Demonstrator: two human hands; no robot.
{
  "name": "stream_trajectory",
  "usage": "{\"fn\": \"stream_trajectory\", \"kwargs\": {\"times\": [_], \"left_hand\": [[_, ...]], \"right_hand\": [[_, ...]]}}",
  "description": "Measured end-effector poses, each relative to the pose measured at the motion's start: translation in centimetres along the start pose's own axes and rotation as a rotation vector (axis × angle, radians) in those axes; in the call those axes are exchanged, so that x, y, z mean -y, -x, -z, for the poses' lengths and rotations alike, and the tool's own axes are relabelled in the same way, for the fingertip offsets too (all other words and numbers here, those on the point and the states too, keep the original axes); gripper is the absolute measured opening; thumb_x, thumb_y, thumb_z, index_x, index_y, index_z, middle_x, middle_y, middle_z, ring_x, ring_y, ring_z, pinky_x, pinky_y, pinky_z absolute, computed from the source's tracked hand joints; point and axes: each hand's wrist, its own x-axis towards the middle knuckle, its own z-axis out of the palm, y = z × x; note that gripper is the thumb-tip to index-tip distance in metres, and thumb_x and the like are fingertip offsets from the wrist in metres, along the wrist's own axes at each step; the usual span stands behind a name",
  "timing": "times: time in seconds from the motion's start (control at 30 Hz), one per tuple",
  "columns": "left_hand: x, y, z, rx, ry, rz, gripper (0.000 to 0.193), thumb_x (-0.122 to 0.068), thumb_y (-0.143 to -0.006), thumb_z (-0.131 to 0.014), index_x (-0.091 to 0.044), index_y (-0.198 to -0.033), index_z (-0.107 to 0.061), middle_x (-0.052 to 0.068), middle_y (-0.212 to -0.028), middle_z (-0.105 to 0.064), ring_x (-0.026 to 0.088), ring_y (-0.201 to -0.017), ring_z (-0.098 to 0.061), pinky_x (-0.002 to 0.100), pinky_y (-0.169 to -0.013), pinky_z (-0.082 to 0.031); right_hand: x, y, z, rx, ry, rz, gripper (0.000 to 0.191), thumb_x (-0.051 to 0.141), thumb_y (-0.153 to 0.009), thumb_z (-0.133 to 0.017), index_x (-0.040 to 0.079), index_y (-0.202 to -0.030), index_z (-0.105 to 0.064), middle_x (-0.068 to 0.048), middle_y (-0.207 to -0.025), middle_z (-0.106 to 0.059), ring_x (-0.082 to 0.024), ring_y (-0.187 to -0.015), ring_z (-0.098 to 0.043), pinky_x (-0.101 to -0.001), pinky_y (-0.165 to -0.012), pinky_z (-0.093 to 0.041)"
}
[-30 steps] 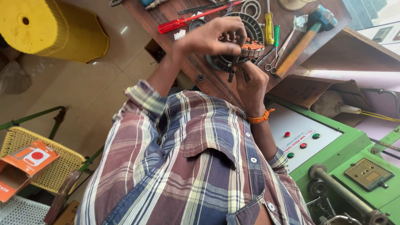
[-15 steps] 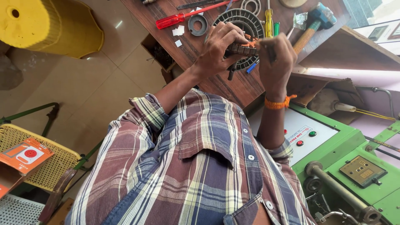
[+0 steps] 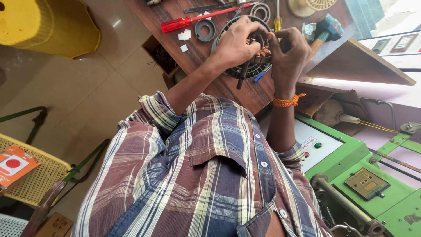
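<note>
Over the wooden bench (image 3: 228,94), left hand (image 3: 237,41) and right hand (image 3: 287,52) grasp the part-wound stator (image 3: 256,59); copper coils seated, wire ends loose, winding unfinished.

You are in a small repair workshop. The wooden workbench (image 3: 228,94) in front of you is scarred and strewn with hand tools: a red-handled screwdriver (image 3: 175,24), a hammer (image 3: 322,33), and loose metal rings (image 3: 205,30). Beside it stands a green machine (image 3: 372,175) with a control panel of coloured push buttons (image 3: 312,147) (clearly shop equipment, not household gear). A big yellow spool (image 3: 48,24) sits on the tiled floor (image 3: 87,96).
</note>
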Motion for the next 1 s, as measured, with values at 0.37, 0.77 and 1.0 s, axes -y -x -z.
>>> {"fn": "stream_trajectory", "kwargs": {"times": [0.37, 0.77, 1.0], "left_hand": [[2.2, -1.5, 0.1, 0.349, 0.348, 0.185, 0.020, -0.022, -0.087, -0.071, -0.005, -0.095, -0.077, 0.001, -0.084, -0.077, 0.008, -0.077, -0.072, 0.026, -0.073, -0.058], [4.4, -2.5, 4.5, 0.635, 0.439, -0.182, 0.016, -0.018, -0.102, -0.069, -0.005, -0.112, -0.071, 0.000, -0.103, -0.068, 0.011, -0.103, -0.064, 0.029, -0.097, -0.052], [3.1, 0.8, 4.9, 0.458, 0.441, -0.321, 0.045, -0.028, -0.094, -0.081, -0.009, -0.128, -0.061, 0.000, -0.120, -0.061, 0.017, -0.110, -0.059, 0.036, -0.101, -0.053]], "right_hand": [[1.4, 0.8, 0.8, 0.008, -0.027, 0.041, 0.018, 0.004, -0.097, -0.085, 0.000, -0.092, -0.069, -0.006, -0.081, -0.062, -0.012, -0.069, -0.055, -0.0307, -0.064, -0.043], [6.0, 5.3, 0.3, 0.179, -0.109, 0.023, 0.011, 0.001, -0.094, -0.080, 0.000, -0.097, -0.070, -0.006, -0.081, -0.061, -0.010, -0.067, -0.054, -0.0286, -0.060, -0.041], [5.1, 6.3, 0.0, 0.106, -0.153, -0.061, 0.011, 0.000, -0.095, -0.078, -0.002, -0.095, -0.067, -0.004, -0.079, -0.060, -0.008, -0.066, -0.053, -0.0272, -0.060, -0.041]]}}
